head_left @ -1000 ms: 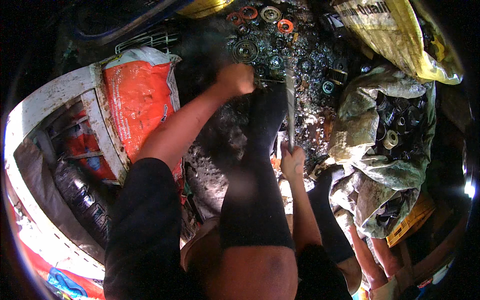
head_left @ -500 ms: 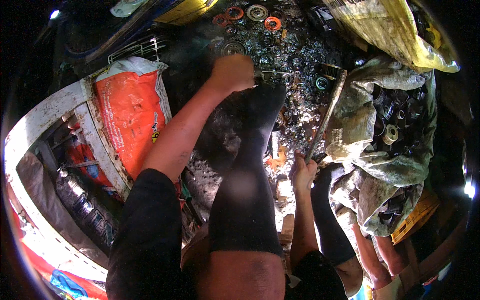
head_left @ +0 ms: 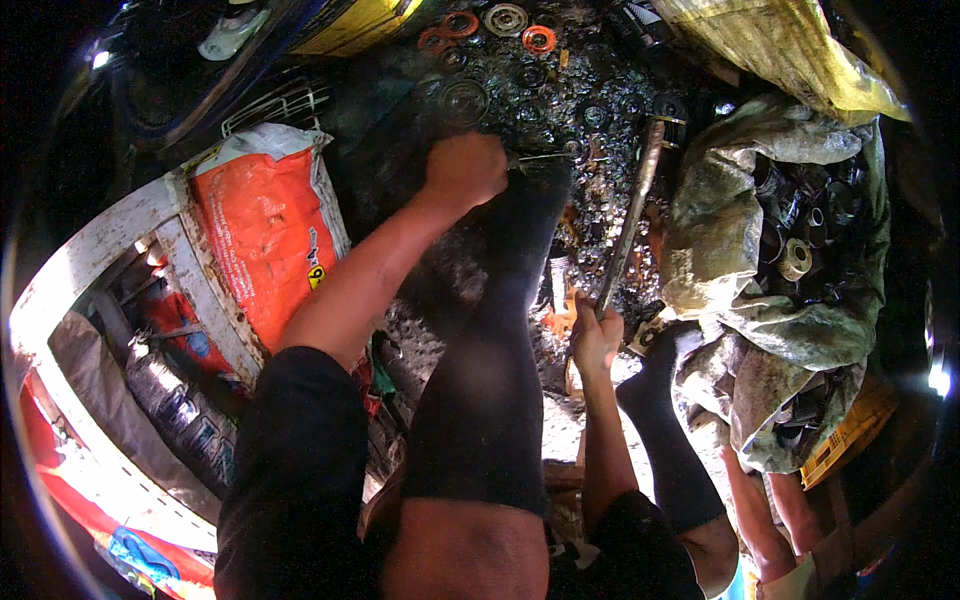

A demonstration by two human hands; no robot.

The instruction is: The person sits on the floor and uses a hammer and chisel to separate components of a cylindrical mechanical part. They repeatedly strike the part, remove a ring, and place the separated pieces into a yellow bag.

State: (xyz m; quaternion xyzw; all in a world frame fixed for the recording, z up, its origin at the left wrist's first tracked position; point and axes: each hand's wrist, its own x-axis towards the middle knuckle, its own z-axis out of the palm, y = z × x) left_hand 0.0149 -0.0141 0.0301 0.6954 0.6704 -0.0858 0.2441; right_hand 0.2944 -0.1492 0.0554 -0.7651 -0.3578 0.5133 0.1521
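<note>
My left hand (head_left: 467, 172) is closed in a fist at the upper middle, beyond my dark-covered leg. A thin metal piece (head_left: 543, 157) juts out from it to the right; the part inside the fist is hidden. My right hand (head_left: 598, 337) is wrapped round the lower end of a long, worn stick (head_left: 630, 220), tilted up and away. Its far end lies beside a dark round part (head_left: 669, 108) on the ground. Orange rings (head_left: 539, 39) and a pale metal ring (head_left: 506, 20) lie farther off on the dark, oily ground.
At right stands a dirty grey sack (head_left: 705, 225) holding dark metal parts and a pale ring (head_left: 795, 259). A yellow sack (head_left: 790, 50) hangs above it. At left are a white frame (head_left: 85, 235) and an orange-red bag (head_left: 255, 235). Another person's legs (head_left: 760, 520) show at lower right.
The stick in my right hand has swung left at its far end and stands more upright. My left fist sits slightly lower in view. The whole view has shifted a little.
</note>
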